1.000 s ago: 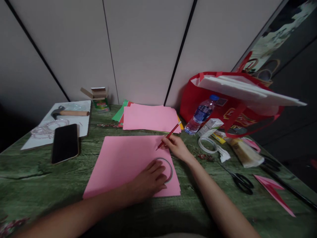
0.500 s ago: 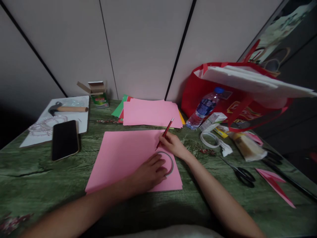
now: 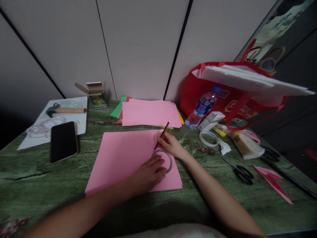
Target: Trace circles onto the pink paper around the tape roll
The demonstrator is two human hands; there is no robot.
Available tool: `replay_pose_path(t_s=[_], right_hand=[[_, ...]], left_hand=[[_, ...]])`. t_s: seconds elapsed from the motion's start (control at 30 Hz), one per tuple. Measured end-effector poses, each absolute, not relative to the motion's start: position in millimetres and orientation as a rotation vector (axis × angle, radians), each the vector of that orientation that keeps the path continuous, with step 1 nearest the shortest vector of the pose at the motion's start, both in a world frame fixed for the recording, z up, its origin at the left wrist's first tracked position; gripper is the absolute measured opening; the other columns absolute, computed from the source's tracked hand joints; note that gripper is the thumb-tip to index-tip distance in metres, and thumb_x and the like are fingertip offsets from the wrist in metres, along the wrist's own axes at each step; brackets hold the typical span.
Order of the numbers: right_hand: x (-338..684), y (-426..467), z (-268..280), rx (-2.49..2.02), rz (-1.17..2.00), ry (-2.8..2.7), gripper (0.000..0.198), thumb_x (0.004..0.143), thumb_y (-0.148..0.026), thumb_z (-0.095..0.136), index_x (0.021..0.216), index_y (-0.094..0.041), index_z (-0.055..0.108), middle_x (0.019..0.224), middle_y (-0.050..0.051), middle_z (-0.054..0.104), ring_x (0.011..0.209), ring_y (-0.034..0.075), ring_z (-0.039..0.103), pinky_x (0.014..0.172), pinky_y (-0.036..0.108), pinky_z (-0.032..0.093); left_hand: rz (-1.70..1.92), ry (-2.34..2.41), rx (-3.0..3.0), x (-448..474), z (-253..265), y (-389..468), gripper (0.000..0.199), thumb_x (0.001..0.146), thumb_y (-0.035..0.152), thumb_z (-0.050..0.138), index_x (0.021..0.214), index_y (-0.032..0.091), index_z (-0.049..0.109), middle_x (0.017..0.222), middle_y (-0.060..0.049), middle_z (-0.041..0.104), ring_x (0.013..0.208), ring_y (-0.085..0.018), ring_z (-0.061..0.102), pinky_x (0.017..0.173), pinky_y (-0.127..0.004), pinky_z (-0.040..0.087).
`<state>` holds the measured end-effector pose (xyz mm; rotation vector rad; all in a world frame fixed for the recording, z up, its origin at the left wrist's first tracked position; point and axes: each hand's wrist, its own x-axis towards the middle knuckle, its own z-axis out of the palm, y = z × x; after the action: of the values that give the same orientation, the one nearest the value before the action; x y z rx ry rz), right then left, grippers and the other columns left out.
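Note:
My right hand [image 3: 172, 144] grips a dark red pencil [image 3: 165, 130] with a light end. The pencil leans, its tip down at the upper edge of a thin grey ring [image 3: 170, 160]. That ring lies flat on a sheet of pink paper [image 3: 119, 155], near its right side. With fingers bent over the ring's left part, my left hand [image 3: 151, 173] holds it down against the paper; the part under the fingers is hidden. Any pencil line on the paper is too faint to make out.
Behind lies a stack of coloured paper [image 3: 151, 113]. At left are a phone [image 3: 63, 142], a hammer [image 3: 69, 110] and a small box [image 3: 98, 100]. At right stand a bottle [image 3: 202, 109] and red bag [image 3: 188, 89], with tape [image 3: 206, 142] and scissors [image 3: 242, 174] nearer.
The pencil tip has shifted slightly left along the ring's upper edge. My left hand stays on the ring. The whole view has moved a little.

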<state>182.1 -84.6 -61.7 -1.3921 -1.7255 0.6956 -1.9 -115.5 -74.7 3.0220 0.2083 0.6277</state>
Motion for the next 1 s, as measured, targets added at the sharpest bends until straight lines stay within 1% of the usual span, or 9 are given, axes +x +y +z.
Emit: replay_pose_path(t_s=[0.13,0.33,0.6,0.73,0.87,1.0], right_hand=[[180.0,-85.4,-61.9,-1.382,0.71,-1.728,0.016,0.086,-0.033,0.047,0.082,-0.019,0.05,0.066,-0.002,0.05,0.059,0.012,0.044,0.056,0.025,0.038],[176.4,-86.8,-60.9,-1.382,0.724,-1.738,0.015,0.085,-0.032,0.047,0.08,-0.019,0.05,0.066,-0.002,0.051,0.059,0.013,0.046,0.056,0.025,0.038],[175.9,-86.5,-61.5,-1.405,0.73,-1.767,0.016,0.086,-0.032,0.045,0.078,-0.019,0.048,0.065,-0.002,0.051,0.057,0.012,0.045,0.054,0.025,0.037],[176.4,-86.0,-62.1,-1.409,0.709,-1.767,0.015,0.085,-0.032,0.046,0.078,-0.019,0.048,0.065,-0.001,0.052,0.058,0.013,0.045,0.055,0.025,0.038],[177.4,-86.2,-61.0,-1.413,0.699,-1.766,0.015,0.086,-0.032,0.045,0.078,-0.019,0.049,0.064,-0.002,0.051,0.056,0.012,0.045,0.054,0.025,0.037],[179.8,-85.1,-61.4,-1.404,0.663,-1.76,0.015,0.085,-0.032,0.045,0.079,-0.019,0.049,0.064,-0.002,0.051,0.057,0.012,0.046,0.055,0.025,0.037]], left_hand=[[0.65,0.22,3.024,-1.5,-76.9,-115.6,0.022,0.091,0.011,0.039,0.098,0.007,0.059,0.106,-0.016,0.058,0.115,-0.025,0.049,0.107,-0.046,0.033],[0.639,0.213,3.038,-2.0,-75.7,-116.0,0.026,0.091,0.011,0.037,0.109,0.009,0.056,0.106,-0.015,0.058,0.115,-0.026,0.048,0.104,-0.048,0.037],[0.666,0.216,3.025,-2.2,-81.9,-114.7,0.026,0.092,0.012,0.037,0.109,0.009,0.056,0.109,-0.015,0.056,0.116,-0.029,0.046,0.103,-0.052,0.035],[0.631,0.237,3.011,-2.0,-82.3,-114.3,0.027,0.092,0.013,0.037,0.111,0.011,0.056,0.109,-0.013,0.056,0.117,-0.027,0.045,0.105,-0.051,0.034],[0.602,0.236,2.975,-1.4,-81.0,-113.3,0.026,0.094,0.016,0.037,0.112,0.013,0.055,0.11,-0.012,0.056,0.118,-0.025,0.045,0.106,-0.049,0.033],[0.584,0.186,2.982,-0.4,-76.2,-113.2,0.023,0.093,0.014,0.039,0.109,0.012,0.055,0.102,-0.01,0.059,0.114,-0.024,0.047,0.108,-0.049,0.031]])
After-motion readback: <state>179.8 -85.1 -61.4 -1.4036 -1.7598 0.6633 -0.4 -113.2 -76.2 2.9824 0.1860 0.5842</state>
